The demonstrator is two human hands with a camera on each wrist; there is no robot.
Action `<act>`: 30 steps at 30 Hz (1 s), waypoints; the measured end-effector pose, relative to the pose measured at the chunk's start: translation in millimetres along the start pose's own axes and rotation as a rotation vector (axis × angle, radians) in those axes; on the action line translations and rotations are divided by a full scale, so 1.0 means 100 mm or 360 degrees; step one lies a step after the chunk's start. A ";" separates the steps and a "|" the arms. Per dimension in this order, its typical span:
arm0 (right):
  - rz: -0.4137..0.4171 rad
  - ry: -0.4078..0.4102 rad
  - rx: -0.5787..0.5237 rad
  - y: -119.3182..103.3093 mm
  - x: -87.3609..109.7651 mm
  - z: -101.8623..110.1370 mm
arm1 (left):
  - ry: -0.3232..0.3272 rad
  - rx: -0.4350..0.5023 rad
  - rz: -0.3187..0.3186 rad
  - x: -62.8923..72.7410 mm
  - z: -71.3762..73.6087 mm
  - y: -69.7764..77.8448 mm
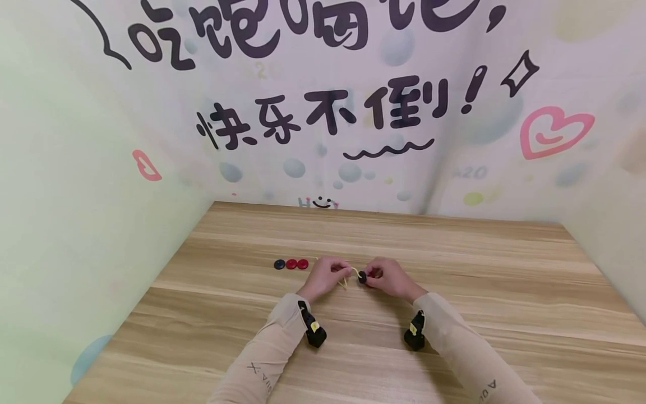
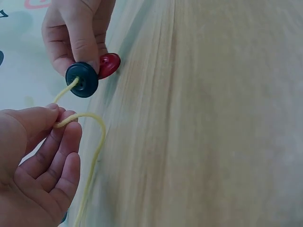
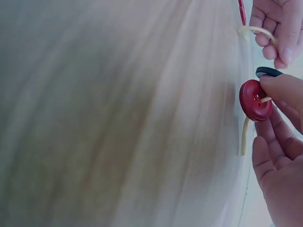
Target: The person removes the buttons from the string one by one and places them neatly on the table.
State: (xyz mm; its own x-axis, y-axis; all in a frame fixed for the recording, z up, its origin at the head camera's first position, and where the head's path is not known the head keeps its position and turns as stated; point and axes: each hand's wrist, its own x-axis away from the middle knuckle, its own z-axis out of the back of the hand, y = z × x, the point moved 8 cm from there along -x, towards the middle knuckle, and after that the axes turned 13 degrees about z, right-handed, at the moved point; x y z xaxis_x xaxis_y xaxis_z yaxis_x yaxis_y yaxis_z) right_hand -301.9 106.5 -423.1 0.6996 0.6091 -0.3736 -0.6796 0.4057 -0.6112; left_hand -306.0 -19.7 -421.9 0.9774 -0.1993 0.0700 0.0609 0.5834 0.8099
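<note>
In the head view my left hand [image 1: 325, 276] and right hand [image 1: 393, 279] work close together over the table. Thumb and fingers of the left hand [image 2: 35, 163] pinch a thin yellow cord [image 2: 98, 146], whose slack loops down in the left wrist view. The right hand [image 3: 284, 161] pinches a dark blue button [image 2: 88, 89], and the cord comes out through one of its holes. Behind it, at the right fingertips, a red button [image 3: 252, 101] with several holes also has the cord through it. A piece of cord [image 3: 245, 137] hangs below the red button.
Left of my hands, a dark blue button [image 1: 280, 264] and two red buttons [image 1: 296, 264] lie in a row on the wooden table [image 1: 363, 365]. A printed cloth wall [image 1: 323, 163] rises behind the table, with pale side walls left and right.
</note>
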 end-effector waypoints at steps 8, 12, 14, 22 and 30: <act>-0.0014 0.0062 0.0032 -0.01 0.00 0.04 | -0.0047 -0.0035 -0.0020 0.01 -0.05 -0.02; -0.0068 0.0083 0.0006 0.00 0.01 0.06 | -0.0070 -0.0046 -0.0017 0.01 -0.07 -0.04; -0.0100 0.0085 0.0002 0.01 0.01 0.07 | -0.0081 -0.0048 -0.0015 0.01 -0.08 -0.04; -0.0118 0.0096 0.0010 0.01 0.01 0.08 | -0.0064 -0.0061 -0.0039 0.01 -0.08 -0.03; -0.0080 0.0040 0.0021 0.01 0.01 0.05 | -0.0039 -0.0021 -0.0001 0.01 -0.05 -0.05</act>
State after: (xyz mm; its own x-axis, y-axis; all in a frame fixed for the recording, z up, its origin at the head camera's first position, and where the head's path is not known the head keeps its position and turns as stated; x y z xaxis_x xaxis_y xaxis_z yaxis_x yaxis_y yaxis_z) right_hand -302.9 111.4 -420.5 0.7382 0.5704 -0.3602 -0.6462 0.4444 -0.6204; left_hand -304.0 -18.4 -428.7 0.9721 -0.2190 0.0841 0.0644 0.5937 0.8021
